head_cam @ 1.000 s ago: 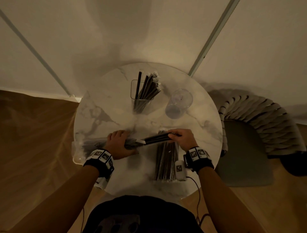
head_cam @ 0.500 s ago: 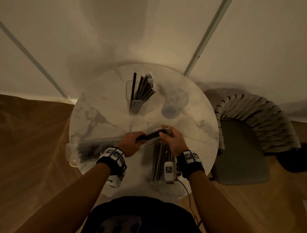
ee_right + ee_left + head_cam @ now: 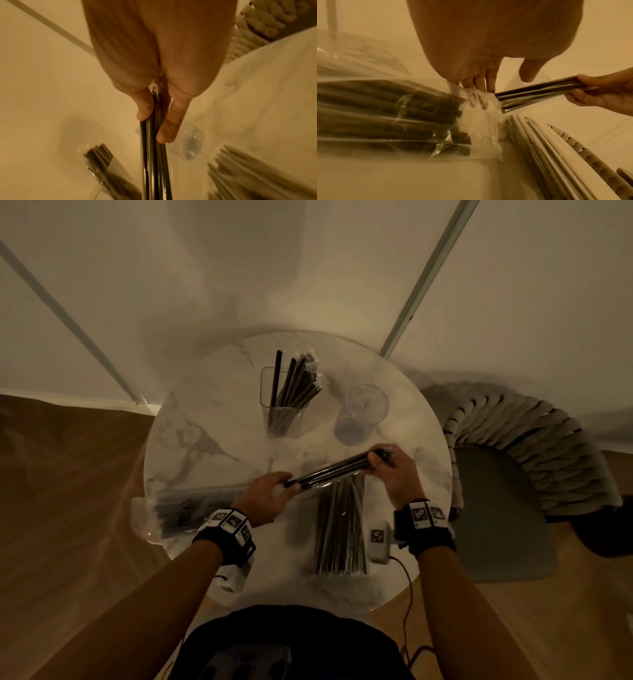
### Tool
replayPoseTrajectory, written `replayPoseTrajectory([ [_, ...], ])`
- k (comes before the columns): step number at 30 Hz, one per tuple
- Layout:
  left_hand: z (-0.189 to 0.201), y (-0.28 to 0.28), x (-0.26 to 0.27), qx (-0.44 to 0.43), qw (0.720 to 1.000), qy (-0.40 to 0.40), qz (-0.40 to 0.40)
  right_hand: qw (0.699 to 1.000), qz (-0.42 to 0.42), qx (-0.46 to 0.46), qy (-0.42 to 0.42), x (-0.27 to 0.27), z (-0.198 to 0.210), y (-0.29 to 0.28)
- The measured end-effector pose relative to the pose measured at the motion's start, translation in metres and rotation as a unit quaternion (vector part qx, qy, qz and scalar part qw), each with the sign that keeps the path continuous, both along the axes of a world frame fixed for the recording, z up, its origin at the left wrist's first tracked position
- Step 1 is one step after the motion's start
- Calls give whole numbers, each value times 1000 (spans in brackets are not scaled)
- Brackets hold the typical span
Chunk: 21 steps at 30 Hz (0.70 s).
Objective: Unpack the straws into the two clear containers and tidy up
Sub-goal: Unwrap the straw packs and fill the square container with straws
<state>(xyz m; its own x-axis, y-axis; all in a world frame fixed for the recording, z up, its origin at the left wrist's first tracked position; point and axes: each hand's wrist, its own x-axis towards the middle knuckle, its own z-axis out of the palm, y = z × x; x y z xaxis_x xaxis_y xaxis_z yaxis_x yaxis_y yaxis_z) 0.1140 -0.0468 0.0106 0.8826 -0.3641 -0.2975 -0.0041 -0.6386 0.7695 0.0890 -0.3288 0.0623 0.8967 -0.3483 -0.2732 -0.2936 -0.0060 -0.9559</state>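
Observation:
A plastic-wrapped bundle of black straws hangs slanted above the marble table. My left hand pinches the crumpled wrapper at its lower left end. My right hand grips the upper right end, thumb and fingers curled round the bundle. At the back stands a square clear container with several black straws leaning in it. To its right a round clear container holds nothing I can see.
A clear bag of black straws lies at the table's left edge. A pile of pale wrapped straws lies under my hands at the front. A padded chair stands to the right of the table. The wall is close behind.
My left hand left the bag at the table's left edge and took the bundle's lower end. Both hands carried the bundle right and away from the bag.

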Motion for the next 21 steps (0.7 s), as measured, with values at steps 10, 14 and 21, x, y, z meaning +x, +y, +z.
replayPoseTrajectory([
  [10,27,-20,22,-271,913,158,260,997,-18,34,-65,11,53,16],
  [14,46,-22,31,-388,814,254,350,997,-36,14,-64,13,55,46],
  [21,59,-16,36,-337,785,320,410,987,-19,-149,-64,13,56,80],
])
